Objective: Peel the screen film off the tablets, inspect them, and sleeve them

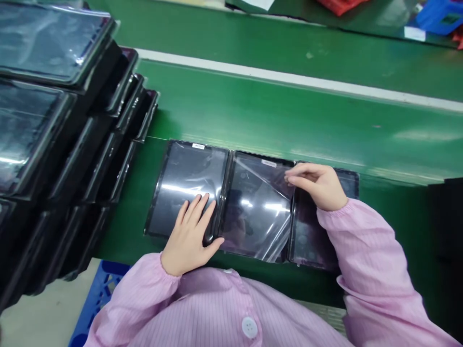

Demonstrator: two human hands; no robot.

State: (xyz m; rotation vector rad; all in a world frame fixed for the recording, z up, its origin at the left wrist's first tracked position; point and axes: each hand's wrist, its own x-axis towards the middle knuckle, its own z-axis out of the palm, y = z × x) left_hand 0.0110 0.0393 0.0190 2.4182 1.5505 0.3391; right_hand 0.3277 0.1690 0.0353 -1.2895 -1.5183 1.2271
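Observation:
Three flat black tablet-like screens lie side by side on the green bench. My left hand (193,236) is spread, its fingertips resting on the lower part of the left screen (188,166). Over the middle screen (249,212) a clear plastic film (275,241) shows bright creases along its lower right and a diagonal edge near the top. My right hand (316,183) pinches at the upper right corner of that film, thumb and fingers together. Its wrist and sleeve cover part of the right screen (311,231). Small white labels sit at the top of the left and middle screens.
Tall stacks of black trays holding film-covered screens (47,43) rise on the left. Dark stacked items (446,221) stand at the right edge. A white strip (253,74) crosses the green bench (275,115). Blue (439,17) and red bins (342,5) are at the back; a blue crate (104,284) is below.

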